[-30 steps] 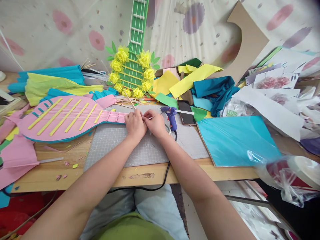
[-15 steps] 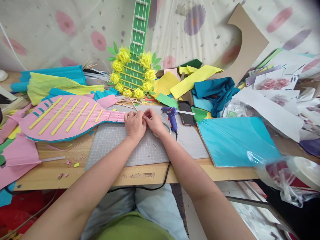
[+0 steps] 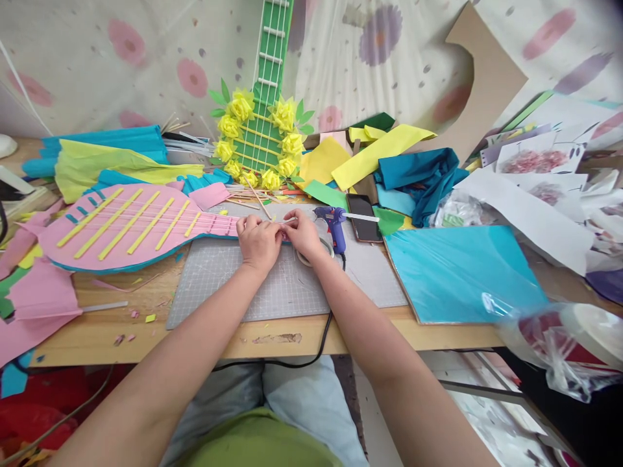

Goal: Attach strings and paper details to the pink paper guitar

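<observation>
My left hand (image 3: 257, 241) rests curled on the neck of a pink paper guitar (image 3: 126, 227) that lies across the grey cutting mat (image 3: 272, 285). My right hand (image 3: 302, 235) sits right beside it, fingers pinched on a thin pale strip (image 3: 288, 221) at the guitar's neck. Both hands touch each other over the neck's end. A roll of tape (image 3: 325, 248) lies partly under my right wrist. A blue glue gun (image 3: 333, 226) stands just right of my right hand, its black cord running off the table's front edge.
A green paper guitar with yellow flowers (image 3: 260, 139) leans on the back wall. A phone (image 3: 362, 218) lies beside the glue gun. A turquoise sheet (image 3: 457, 272) covers the right side. Coloured paper piles, a cardboard cutout (image 3: 487, 78) and plastic bags (image 3: 559, 344) crowd the table.
Both hands have shifted slightly left and away along the guitar neck; the right hand's fingers now pinch the pale strip more visibly. The view has drifted a little.
</observation>
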Demonstrator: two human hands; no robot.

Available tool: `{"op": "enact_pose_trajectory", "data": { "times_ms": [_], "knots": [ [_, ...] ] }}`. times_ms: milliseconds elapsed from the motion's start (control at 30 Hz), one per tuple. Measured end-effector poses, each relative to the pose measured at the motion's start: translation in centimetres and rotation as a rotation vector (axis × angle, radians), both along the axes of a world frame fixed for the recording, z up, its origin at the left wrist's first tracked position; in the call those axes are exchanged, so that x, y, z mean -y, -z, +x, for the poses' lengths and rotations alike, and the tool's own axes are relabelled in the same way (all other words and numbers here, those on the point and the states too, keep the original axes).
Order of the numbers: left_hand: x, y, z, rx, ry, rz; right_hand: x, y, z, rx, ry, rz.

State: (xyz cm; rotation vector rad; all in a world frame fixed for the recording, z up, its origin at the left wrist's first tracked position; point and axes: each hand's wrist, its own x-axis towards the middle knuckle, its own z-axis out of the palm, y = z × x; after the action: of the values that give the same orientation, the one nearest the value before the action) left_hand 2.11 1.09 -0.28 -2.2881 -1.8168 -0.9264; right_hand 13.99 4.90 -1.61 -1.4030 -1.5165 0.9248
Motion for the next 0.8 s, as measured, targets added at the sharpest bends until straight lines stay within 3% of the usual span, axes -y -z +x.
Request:
{"op": "enact_pose_trajectory", "data": {
  "times_ms": [267,500,800],
  "knots": [
    [-0.3,-0.1,0.1,-0.002,-0.05,0.034,1.1,-0.6,-0.1,0.138,-0.026,0.094],
    [-1.1,0.0,-0.1,0.184,-0.118,-0.127,2.4,-1.1,1.5,0.385,-0.099,0.337],
    [-1.7,-0.3,-0.3,0.262,-0.113,-0.31,2.6,-1.2,1.4,0.434,-0.11,0.285]
  ]
}}
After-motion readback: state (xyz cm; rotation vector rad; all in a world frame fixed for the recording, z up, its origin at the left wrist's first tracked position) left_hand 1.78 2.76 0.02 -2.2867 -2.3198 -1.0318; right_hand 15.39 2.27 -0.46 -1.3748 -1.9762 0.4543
